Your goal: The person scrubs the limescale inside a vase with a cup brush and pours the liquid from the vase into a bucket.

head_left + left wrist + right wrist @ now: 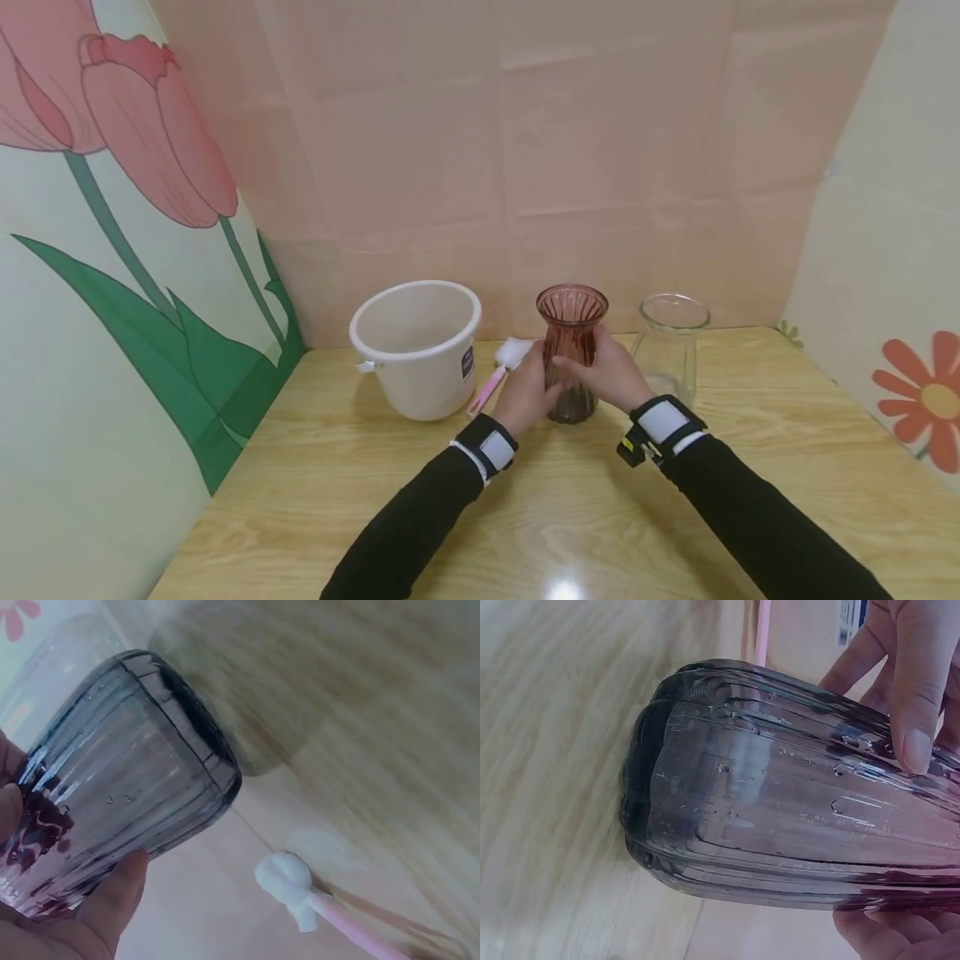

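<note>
Both hands hold a ribbed glass vase (pixel 573 333), wine red at its flared top and smoky grey toward its base. My left hand (pixel 523 390) grips its left side, and my right hand (pixel 613 373) grips the right side, with the thumb across the front. The vase stands upright, its base close to the wooden table (pixel 570 508). Droplets show on the ribbed glass (pixel 765 795) in the right wrist view. Behind my right hand is a clear glass vase (pixel 675 342), partly hidden. A brush with a white head (pixel 513 352) and pink handle lies left of the held vase.
A white bucket (pixel 416 375) with a dark label stands at the back left, beside the brush. A pink covering (pixel 525 167) hangs behind the table. Flower-printed panels rise on the left (pixel 172 275) and right (pixel 885 250).
</note>
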`<state>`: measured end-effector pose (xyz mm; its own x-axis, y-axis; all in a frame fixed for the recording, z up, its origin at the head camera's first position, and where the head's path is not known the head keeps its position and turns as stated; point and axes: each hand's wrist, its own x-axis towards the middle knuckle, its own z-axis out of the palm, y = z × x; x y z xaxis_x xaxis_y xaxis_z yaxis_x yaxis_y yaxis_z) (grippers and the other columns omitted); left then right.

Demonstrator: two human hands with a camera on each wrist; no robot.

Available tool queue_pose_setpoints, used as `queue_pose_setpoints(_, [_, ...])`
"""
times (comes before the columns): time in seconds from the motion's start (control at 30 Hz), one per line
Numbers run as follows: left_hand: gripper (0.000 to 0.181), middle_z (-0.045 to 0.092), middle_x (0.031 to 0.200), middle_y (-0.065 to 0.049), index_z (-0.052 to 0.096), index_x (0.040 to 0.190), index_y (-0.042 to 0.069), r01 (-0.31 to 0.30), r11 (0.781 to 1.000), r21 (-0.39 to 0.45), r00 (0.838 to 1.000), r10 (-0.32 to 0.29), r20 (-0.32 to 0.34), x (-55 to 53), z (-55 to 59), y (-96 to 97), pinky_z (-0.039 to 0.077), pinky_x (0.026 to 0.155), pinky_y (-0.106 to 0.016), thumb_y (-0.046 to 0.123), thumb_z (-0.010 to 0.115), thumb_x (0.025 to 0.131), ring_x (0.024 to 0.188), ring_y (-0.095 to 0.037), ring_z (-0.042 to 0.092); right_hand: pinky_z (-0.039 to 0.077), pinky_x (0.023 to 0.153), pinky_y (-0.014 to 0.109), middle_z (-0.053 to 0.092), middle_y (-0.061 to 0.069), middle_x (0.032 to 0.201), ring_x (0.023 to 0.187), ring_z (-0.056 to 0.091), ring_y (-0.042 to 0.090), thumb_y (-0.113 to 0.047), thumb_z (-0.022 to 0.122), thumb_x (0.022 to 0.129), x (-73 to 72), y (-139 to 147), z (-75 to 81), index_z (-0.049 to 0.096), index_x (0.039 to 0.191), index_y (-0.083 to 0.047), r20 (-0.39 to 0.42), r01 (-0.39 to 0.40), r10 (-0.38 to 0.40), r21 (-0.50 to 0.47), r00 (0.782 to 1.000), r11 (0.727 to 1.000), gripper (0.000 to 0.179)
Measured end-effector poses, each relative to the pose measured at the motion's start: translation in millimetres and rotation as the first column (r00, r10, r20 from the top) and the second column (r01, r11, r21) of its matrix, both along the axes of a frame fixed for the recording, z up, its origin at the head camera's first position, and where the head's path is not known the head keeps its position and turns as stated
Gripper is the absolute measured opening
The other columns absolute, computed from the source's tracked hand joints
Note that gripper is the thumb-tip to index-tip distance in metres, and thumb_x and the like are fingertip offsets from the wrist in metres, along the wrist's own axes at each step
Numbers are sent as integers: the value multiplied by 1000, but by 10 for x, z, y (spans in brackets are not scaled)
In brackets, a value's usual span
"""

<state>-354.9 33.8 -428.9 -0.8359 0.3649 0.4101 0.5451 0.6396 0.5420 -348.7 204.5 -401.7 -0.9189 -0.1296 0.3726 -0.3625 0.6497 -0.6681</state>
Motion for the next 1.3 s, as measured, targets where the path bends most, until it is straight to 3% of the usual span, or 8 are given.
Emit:
queue_pose_setpoints(0.23, [68,54,131,-14,36,140,3,-34,998,-55,998,31,-49,207,10,-57,46,96,-32,34,70,90,115,-23,57,45,91,58,49,32,133,115,54,45,-55,69,84,169,-82,6,26,147,0,-21,-5,5,2,1000,1000,94])
queue_pose_setpoints(0.53, [75,53,132,-20,31,143,-4,-13,996,-83,994,4,-113,397,13,-194,44,99,-33,35,69,91,118,-27,55,46,89,57,50,32,131,113,55,45,-58,69,82,339,-192,9,27,146,0,-13,-19,19,-5,1000,1000,96])
queue_pose_setpoints(0.77, [77,49,138,-19,29,146,-1,-4,999,-46,999,2,-53,496,-6,-303,39,103,-31,36,68,91,124,-25,50,46,90,58,49,33,132,114,55,44,-57,69,82,424,-263,23,27,146,0,1,-50,50,-7,999,999,96])
queue_pose_setpoints(1.03, [78,47,140,-19,28,146,0,2,999,-41,998,-4,-55,536,-4,-354,38,104,-32,35,70,90,126,-25,49,47,87,57,53,33,127,110,57,45,-56,71,82,452,-279,7,32,143,0,-34,-55,55,-4,998,998,92])
queue_pose_setpoints(1.3, [93,35,150,-18,18,152,3,31,988,-150,999,-26,41,500,42,-520,36,105,-37,49,67,88,132,-27,41,47,89,56,53,30,130,112,57,43,-57,71,81,460,-298,13,31,144,-3,-23,-75,74,-19,997,997,92])
